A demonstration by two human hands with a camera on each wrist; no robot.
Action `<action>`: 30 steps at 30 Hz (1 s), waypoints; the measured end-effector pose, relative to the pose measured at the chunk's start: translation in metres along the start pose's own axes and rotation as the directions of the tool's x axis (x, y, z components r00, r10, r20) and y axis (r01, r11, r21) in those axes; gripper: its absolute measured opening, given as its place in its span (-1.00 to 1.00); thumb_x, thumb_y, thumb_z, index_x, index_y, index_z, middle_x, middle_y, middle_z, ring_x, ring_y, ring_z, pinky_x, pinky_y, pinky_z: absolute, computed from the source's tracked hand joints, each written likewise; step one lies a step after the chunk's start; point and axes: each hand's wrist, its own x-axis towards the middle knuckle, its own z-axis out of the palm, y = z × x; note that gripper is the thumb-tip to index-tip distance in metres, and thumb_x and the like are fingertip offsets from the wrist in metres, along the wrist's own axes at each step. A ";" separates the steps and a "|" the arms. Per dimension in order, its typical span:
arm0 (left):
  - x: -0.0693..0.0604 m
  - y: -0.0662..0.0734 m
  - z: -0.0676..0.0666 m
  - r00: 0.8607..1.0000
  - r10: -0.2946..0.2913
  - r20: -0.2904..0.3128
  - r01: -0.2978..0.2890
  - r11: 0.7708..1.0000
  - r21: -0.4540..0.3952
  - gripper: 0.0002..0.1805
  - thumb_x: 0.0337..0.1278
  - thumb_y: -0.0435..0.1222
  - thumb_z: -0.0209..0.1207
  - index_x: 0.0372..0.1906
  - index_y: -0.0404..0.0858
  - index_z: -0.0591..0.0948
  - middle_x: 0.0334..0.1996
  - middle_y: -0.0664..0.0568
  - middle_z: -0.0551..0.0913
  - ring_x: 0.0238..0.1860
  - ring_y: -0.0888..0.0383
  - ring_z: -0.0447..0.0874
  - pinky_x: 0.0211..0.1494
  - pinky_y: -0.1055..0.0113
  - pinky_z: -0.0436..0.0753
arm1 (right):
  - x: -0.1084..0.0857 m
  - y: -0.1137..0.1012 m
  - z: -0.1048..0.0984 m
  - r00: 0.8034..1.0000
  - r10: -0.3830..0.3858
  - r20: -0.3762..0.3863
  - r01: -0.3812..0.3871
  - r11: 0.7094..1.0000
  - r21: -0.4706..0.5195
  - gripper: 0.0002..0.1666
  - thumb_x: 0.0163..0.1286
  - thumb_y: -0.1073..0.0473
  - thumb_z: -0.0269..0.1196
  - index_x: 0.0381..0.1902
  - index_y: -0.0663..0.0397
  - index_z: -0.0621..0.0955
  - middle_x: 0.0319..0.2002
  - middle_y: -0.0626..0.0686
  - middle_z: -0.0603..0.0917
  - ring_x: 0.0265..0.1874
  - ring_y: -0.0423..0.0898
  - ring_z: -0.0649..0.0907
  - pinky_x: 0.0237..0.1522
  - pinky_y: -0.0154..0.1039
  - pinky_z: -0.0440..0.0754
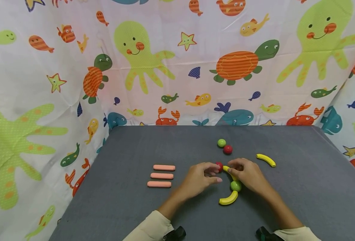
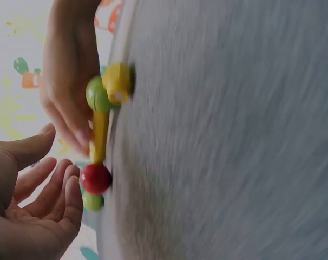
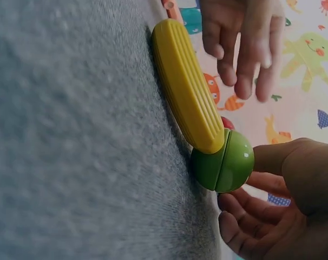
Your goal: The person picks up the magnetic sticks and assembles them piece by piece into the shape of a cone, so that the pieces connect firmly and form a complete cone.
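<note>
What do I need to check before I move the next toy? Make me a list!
1. Left hand empty: ok; its fingers are open near the red ball.
2. Right hand gripping the yellow piece by that ball: cannot tell; the contact isn't clear.
3. Both hands clear of these toys: not ok; they are close by.
4. Green ball between that piece and the near yellow piece: ok.
5. Pink sticks out of the way: ok; all three lie left of the hands.

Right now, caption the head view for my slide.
Red ball, banana, green ball and second banana curve near left grip and right grip; sausages at left.
</note>
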 end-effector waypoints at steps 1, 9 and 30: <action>-0.003 0.002 0.002 1.000 -0.002 0.012 0.002 1.000 -0.025 -0.57 0.25 -0.22 0.50 0.18 -0.24 0.74 0.01 -0.03 0.80 -0.06 0.31 0.76 0.00 0.49 0.68 | 0.002 0.000 0.000 1.000 -0.016 -0.001 0.016 1.000 -0.007 -0.68 0.46 0.10 0.43 0.07 0.13 0.76 -0.13 0.03 0.75 -0.21 -0.11 0.68 -0.21 -0.22 0.63; -0.025 0.012 0.014 0.996 -0.023 0.091 0.031 0.996 -0.083 -0.59 0.20 -0.28 0.52 0.13 -0.29 0.76 -0.06 -0.03 0.83 -0.16 0.42 0.73 -0.03 0.52 0.68 | 0.015 -0.011 0.002 0.984 -0.177 0.016 0.177 0.984 -0.007 -0.68 0.45 0.15 0.44 0.10 0.12 0.76 -0.05 0.06 0.75 -0.08 0.01 0.72 -0.01 0.09 0.71; -0.031 0.003 0.017 0.979 -0.043 0.197 0.036 0.998 0.042 -0.71 0.15 -0.47 0.49 -0.01 -0.29 0.80 -0.32 0.12 0.81 -0.36 0.53 0.64 -0.21 0.58 0.61 | 0.024 -0.010 0.005 0.986 -0.133 0.101 0.132 0.991 0.016 -0.72 0.45 0.15 0.45 0.07 0.06 0.77 0.01 0.08 0.76 -0.15 -0.08 0.75 -0.22 -0.25 0.68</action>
